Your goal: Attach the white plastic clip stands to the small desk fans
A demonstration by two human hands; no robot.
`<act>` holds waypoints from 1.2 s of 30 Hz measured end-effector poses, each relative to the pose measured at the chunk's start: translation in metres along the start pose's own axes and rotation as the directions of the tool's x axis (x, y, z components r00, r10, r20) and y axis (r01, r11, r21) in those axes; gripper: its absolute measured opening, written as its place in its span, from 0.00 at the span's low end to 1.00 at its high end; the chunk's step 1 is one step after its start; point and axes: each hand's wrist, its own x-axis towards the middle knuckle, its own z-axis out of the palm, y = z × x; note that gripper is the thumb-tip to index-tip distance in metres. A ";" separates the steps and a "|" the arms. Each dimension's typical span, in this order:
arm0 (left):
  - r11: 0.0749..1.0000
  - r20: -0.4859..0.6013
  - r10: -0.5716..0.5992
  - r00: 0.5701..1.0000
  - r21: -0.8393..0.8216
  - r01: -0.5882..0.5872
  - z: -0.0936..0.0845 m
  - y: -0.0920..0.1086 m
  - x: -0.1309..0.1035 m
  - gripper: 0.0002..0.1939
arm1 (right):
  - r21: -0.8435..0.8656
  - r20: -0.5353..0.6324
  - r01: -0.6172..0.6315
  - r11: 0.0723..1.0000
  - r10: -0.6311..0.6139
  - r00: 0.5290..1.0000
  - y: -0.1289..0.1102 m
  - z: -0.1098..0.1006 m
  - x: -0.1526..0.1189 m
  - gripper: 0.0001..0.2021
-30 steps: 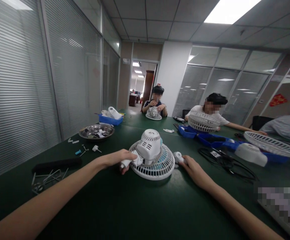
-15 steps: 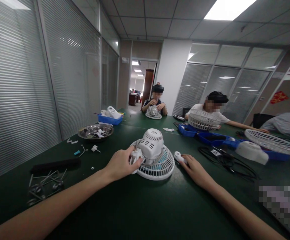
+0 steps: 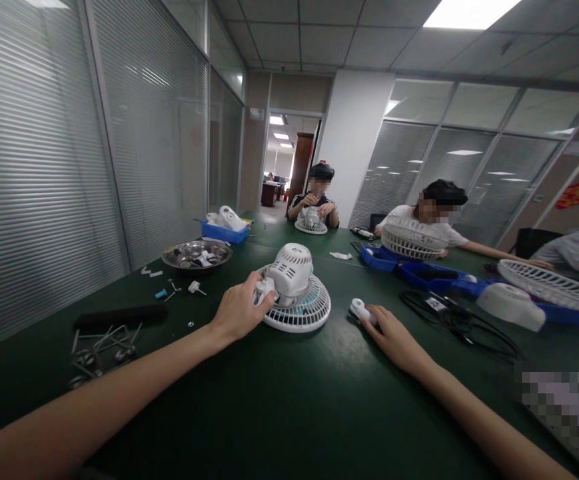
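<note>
A white fan head (image 3: 293,273) sits motor housing up on its round slotted grille (image 3: 296,327), on the green table. My left hand (image 3: 239,310) is closed around the white plastic bracket (image 3: 265,291) at the left side of the housing. To the right of the fan, my right hand (image 3: 394,335) has its fingers closed on a small white plastic piece with a rounded, holed end (image 3: 359,309). That piece is low over the table or resting on it; I cannot tell which.
A metal bowl of small parts (image 3: 196,267) and a blue tray (image 3: 225,233) stand at left. Nearer are bent metal rods (image 3: 104,350) and a black bar (image 3: 119,316). Black cable (image 3: 462,320), blue trays (image 3: 426,275) and another grille (image 3: 554,285) lie right. Two co-workers sit beyond.
The fan has shifted left and slightly away, along with my left hand. The gap between fan and right hand is wider. My right hand keeps its hold on the white piece.
</note>
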 end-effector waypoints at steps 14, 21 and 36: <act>0.995 0.072 0.024 0.997 0.097 -0.031 -0.006 -0.002 0.002 0.22 | -0.006 0.016 -0.005 1.000 0.005 1.000 -0.003 -0.003 -0.002 0.22; 0.997 0.143 -0.047 0.989 0.061 0.039 -0.008 -0.002 0.002 0.28 | 0.001 0.033 0.009 1.000 -0.009 0.999 -0.002 -0.003 -0.001 0.22; 0.928 0.339 -0.031 0.940 -0.341 0.153 -0.002 0.002 0.000 0.28 | -0.001 0.027 0.019 1.000 -0.019 0.999 0.001 -0.002 0.000 0.22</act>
